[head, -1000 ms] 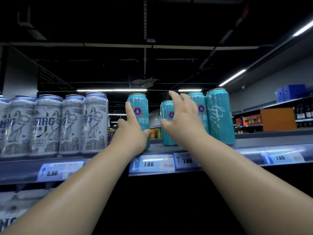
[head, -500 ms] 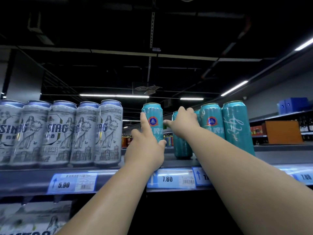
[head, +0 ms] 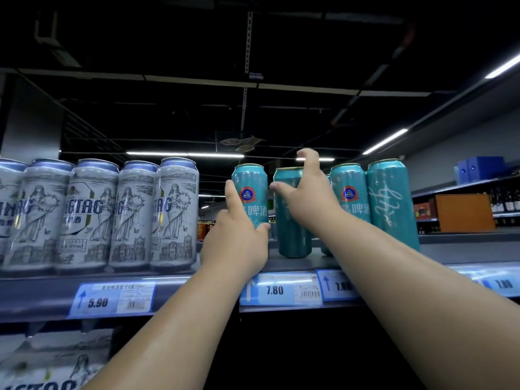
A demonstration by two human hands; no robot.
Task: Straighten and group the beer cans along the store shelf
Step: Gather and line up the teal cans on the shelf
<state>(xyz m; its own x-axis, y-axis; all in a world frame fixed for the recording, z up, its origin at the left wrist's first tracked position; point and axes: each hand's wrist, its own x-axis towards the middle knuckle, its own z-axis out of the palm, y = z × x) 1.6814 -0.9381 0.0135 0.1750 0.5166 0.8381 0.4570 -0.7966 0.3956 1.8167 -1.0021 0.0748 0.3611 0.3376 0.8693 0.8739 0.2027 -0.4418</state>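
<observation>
Several teal beer cans stand on the top shelf (head: 439, 250). My left hand (head: 235, 240) is wrapped around the leftmost teal can (head: 250, 190), thumb on its right side. Just right of it, my right hand (head: 306, 198) grips a second teal can (head: 292, 229) near its top, thumb on the left and a finger raised above the rim. This can's logo faces away from me. Two more teal cans (head: 350, 192) (head: 391, 201) stand further right, partly behind my right forearm. A row of several grey-white cans (head: 174, 212) fills the shelf's left part.
Price tags reading 5.90 (head: 111, 299) and 7.80 (head: 280, 289) line the shelf's front edge. A gap separates the grey-white cans from the teal ones. More grey-white cans (head: 42, 370) sit on the shelf below. Another aisle with an orange box (head: 464, 212) lies at the right.
My right hand has shifted from the front of the second teal can to gripping it near the top, and its logo is turned out of sight. My left hand stays on the leftmost can.
</observation>
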